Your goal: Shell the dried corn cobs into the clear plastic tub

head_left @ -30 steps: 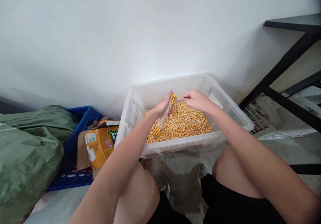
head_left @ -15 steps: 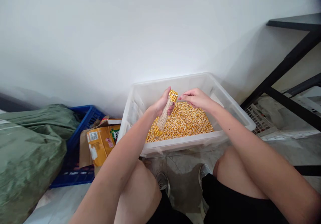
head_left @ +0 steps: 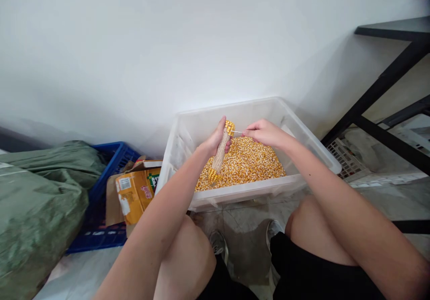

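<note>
My left hand (head_left: 215, 139) is wrapped round an ear of corn (head_left: 220, 155), tilted over a tub. Its middle is bare cob, while yellow kernels cover the top and bottom ends. Between the fingers of my right hand (head_left: 260, 132) is a thin metal pick (head_left: 237, 132), its tip at the kernels near the top end; the handle is hidden in my grip. Below both hands, loose corn kernels (head_left: 255, 161) lie heaped in the whitish plastic tub (head_left: 235, 196).
A blue crate (head_left: 97, 239) with a green sack (head_left: 40, 201) stands at the left, beside a torn yellow carton (head_left: 136, 192). At the right are a black metal frame (head_left: 376, 92) and a white basket (head_left: 347, 159). Behind the tub rises a white wall (head_left: 201, 45).
My right hand has shifted slightly right and down with the pick, so more of its shaft shows. The ear has turned a little in my left hand, and a gap shows among its top kernels.
</note>
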`<state>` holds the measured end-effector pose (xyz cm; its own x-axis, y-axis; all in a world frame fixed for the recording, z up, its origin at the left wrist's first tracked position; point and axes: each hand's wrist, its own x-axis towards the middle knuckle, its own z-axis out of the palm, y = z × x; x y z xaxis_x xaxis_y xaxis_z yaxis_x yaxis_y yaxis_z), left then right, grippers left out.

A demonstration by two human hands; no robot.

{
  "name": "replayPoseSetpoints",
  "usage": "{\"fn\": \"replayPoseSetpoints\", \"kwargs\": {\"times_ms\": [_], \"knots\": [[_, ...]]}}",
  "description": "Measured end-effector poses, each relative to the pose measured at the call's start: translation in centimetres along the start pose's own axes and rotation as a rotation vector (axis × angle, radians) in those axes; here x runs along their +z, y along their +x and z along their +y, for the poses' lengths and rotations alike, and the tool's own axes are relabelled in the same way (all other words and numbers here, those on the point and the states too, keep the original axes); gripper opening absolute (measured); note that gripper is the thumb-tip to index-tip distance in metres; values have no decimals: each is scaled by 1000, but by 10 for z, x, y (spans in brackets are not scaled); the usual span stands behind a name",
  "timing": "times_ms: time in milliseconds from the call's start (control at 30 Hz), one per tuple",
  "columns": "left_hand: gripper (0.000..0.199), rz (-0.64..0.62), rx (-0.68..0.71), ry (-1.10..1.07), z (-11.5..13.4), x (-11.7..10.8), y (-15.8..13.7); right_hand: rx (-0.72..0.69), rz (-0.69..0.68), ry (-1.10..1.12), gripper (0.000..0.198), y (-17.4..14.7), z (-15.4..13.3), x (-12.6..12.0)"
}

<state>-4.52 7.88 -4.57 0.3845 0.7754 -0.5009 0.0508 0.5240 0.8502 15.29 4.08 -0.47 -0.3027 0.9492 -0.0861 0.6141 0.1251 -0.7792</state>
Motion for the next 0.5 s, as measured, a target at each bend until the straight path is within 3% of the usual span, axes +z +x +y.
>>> {"fn": "replayPoseSetpoints", "kwargs": {"times_ms": [133,300,500], "knots": [[73,36,22,70,-1,4,-2,-15,32,-117,31,-4,-7,4],[67,187,173,200,-6,11,1,-2,131,-279,33,-11,-22,14],[58,208,224,260,-5,9,-3,-65,137,-216,32,-7,-19,21]]}}
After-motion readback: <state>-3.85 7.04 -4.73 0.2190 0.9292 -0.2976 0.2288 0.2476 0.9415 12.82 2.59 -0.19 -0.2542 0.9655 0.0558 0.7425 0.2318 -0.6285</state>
